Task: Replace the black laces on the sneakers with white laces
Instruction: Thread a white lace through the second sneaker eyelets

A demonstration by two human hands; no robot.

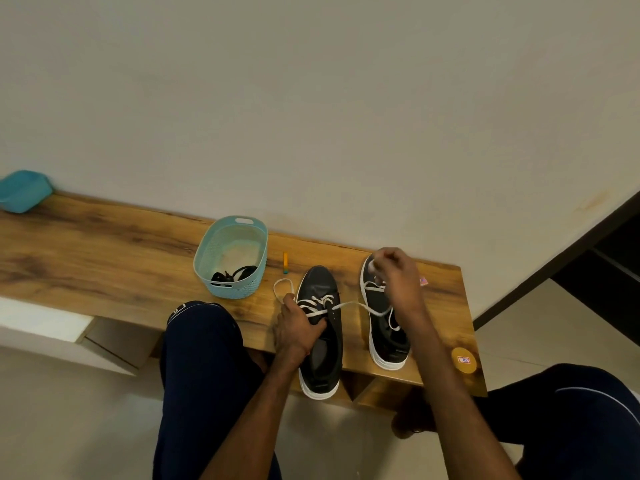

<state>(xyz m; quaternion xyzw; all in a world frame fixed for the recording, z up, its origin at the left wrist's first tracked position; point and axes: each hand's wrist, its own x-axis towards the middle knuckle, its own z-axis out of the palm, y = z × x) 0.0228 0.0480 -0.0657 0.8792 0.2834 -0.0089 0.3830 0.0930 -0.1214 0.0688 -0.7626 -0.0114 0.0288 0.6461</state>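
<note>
On the bench (104,244), the left hand (298,330) is gripping a sneaker (317,282) while, to its right, the right hand (398,275) is pinching the white lace (353,304).

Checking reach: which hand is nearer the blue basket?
Left. Left hand grips the sneaker beside the basket; right hand pinches white lace over the farther sneaker.
</note>
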